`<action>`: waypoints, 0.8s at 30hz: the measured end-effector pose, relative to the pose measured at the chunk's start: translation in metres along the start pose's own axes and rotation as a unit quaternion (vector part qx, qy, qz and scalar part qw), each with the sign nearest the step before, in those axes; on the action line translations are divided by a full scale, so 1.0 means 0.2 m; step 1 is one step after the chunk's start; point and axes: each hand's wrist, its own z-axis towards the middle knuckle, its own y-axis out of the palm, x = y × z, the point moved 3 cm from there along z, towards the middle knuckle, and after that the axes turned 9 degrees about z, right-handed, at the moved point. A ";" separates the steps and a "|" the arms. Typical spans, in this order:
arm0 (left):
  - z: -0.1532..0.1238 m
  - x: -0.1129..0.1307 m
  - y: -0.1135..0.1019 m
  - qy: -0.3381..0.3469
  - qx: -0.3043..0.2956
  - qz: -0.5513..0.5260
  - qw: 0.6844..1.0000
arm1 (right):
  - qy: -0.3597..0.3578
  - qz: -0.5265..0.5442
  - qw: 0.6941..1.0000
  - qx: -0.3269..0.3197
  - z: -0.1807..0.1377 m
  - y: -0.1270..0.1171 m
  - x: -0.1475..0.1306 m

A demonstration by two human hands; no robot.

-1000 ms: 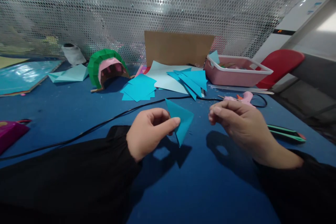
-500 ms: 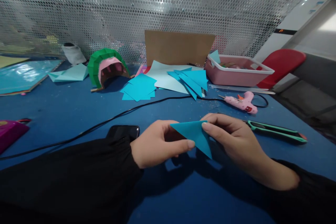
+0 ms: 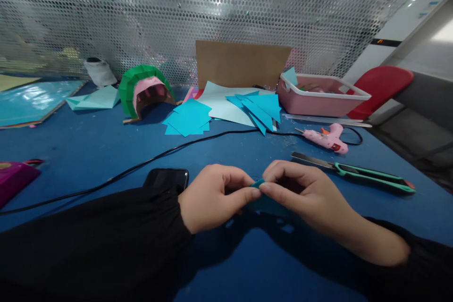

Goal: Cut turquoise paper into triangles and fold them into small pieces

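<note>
Between my fingertips is a small piece of folded blue paper (image 3: 257, 183), mostly hidden by the fingers. My left hand (image 3: 217, 196) pinches it from the left with thumb and forefinger. From the right, my right hand (image 3: 307, 193) pinches the same paper, its thumb almost touching the left thumb. Beyond the hands lie a stack of blue paper squares (image 3: 189, 117) and a pile of blue folded triangles (image 3: 260, 107) resting on pale sheets (image 3: 219, 101).
Right of my hands lies a green-and-black utility knife (image 3: 371, 177), blade out. Behind it are a pink glue gun (image 3: 327, 138) and a pink basket (image 3: 320, 99). A phone (image 3: 166, 178), black cord (image 3: 141, 166) and green paper arch (image 3: 130, 89) are to the left.
The blue paper triangle was spread out between my hands; now it is turned and bunched at the fingertips. Both hands have drawn together, and the knife's blade has come into sight.
</note>
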 end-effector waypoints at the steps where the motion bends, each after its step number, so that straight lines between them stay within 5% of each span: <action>1: 0.00 0.01 -0.01 0.006 0.016 -0.010 1.000 | 0.004 0.003 1.000 0.003 0.00 0.00 0.00; 15: 0.02 -0.04 -0.11 0.008 0.262 -0.172 0.950 | 0.015 0.107 0.990 0.089 0.01 -0.05 0.05; 17: 0.02 -0.06 -0.11 -0.025 0.253 -0.195 0.947 | 0.021 0.146 0.985 0.091 0.01 -0.06 0.07; 24: 0.00 0.00 -0.03 -0.029 0.071 -0.133 0.988 | 0.040 0.211 0.977 0.023 -0.01 -0.02 0.06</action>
